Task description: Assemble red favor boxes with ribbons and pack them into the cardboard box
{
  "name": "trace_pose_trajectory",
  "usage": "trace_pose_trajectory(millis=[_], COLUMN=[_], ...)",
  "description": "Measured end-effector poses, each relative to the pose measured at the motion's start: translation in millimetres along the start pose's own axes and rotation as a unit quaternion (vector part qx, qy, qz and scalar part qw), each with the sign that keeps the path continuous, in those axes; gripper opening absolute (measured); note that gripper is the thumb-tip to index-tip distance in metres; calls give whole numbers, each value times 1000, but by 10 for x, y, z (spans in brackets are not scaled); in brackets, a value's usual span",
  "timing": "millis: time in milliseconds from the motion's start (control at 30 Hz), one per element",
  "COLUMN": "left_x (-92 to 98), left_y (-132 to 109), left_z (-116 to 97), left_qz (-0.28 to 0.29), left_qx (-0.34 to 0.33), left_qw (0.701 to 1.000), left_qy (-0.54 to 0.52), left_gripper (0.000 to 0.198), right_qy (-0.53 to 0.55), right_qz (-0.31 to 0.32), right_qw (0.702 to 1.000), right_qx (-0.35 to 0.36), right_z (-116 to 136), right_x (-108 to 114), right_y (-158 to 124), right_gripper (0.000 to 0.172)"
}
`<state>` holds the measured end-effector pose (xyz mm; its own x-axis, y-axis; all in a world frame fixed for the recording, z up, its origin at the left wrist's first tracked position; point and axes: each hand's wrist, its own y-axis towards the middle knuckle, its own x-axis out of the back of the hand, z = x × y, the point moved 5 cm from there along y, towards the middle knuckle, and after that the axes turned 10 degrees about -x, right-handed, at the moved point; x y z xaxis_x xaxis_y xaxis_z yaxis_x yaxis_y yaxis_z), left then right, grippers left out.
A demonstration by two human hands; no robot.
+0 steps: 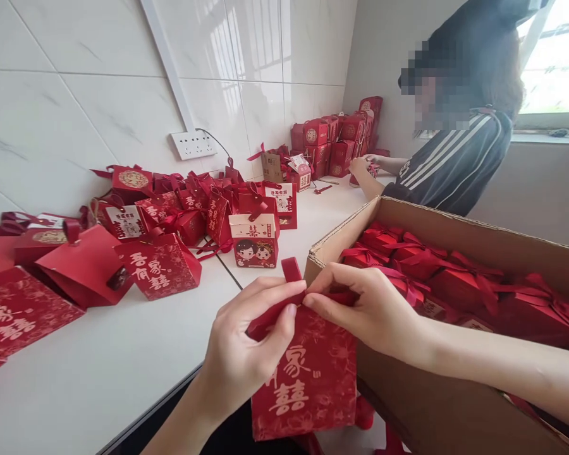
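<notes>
A red paper gift box (pixel 329 379) with pale Chinese characters hangs in front of me, below both hands. At its top, my left hand (pixel 246 344) is closed, thumb and fingers pinching a dark red ribbon (pixel 291 270) whose loop stands up above the fingers. From the right, my right hand (pixel 367 309) pinches the same ribbon with thumb and forefinger, its fingertips touching those of the left. The box's top edge and any knot are mostly hidden behind the fingers.
An open cardboard carton (pixel 344 234) full of red ribboned boxes (pixel 464 284) stands close on the right. More red boxes (pixel 159 268) crowd the white table (pixel 137 354) along the wall. At the far end, another person (pixel 459 158) handles a red box beside stacked ones (pixel 341 155).
</notes>
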<state>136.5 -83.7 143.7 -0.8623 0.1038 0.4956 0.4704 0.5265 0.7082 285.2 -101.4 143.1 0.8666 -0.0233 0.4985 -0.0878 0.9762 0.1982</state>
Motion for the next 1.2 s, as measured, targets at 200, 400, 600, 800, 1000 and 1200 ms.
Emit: trace_pose_trajectory(millis=[200, 400, 600, 800, 1000, 1200], left_x=[-42, -63, -31, -30, -66, -173], left_y=[52, 42, 38, 35, 17, -27], left_z=[-50, 22, 11, 2, 28, 29], left_qz=[52, 34, 19, 44, 75, 72], left_qx=[-40, 35, 50, 22, 40, 103], left_qw=[998, 998, 997, 998, 995, 984], left_qy=[1, -38, -47, -43, -55, -126], left_gripper=[33, 29, 25, 31, 35, 24], right_qy=[47, 54, 64, 84, 127, 160], right_qz=[50, 52, 64, 44, 16, 21], right_qw=[997, 997, 995, 994, 991, 986], right_qx=[-20, -28, -30, -60, -31, -52], right_z=[-36, 2, 3, -20, 49, 92], right_x=[27, 48, 33, 14, 35, 1], right_y=[-16, -4, -22, 15, 63, 54], right_gripper=[20, 19, 18, 23, 24, 24])
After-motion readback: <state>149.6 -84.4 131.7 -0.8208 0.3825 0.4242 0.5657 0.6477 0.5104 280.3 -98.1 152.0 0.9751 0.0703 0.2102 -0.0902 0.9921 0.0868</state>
